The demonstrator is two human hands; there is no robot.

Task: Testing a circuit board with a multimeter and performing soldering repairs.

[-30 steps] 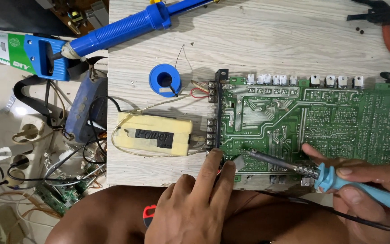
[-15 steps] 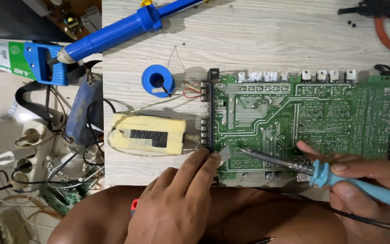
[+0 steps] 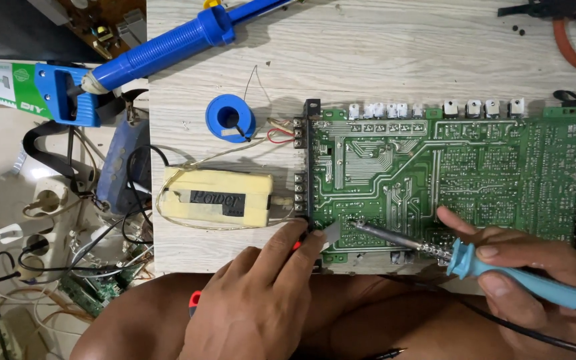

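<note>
A green circuit board (image 3: 475, 160) lies solder side up on a pale wooden table (image 3: 381, 60). My right hand (image 3: 528, 267) grips a light blue soldering iron (image 3: 501, 270), and its metal tip rests on the board's lower left area. My left hand (image 3: 261, 300) is closed on a small tool with a red handle end (image 3: 195, 300). The tool's flat grey tip (image 3: 333, 232) touches the board just left of the iron's tip. My bare legs are under the table's near edge.
A blue solder spool (image 3: 230, 118), a yellowed box (image 3: 218, 197) wired to the board and a blue desoldering pump (image 3: 181, 43) lie left of the board. Red-handled pliers (image 3: 568, 37) lie at the top right. A handsaw (image 3: 28, 90), power strip (image 3: 41, 200) and tangled cables sit off the table's left side.
My left hand has shifted slightly left along the board's near edge, its tool tip still at the board. The soldering iron's tip stays at the same spot.
</note>
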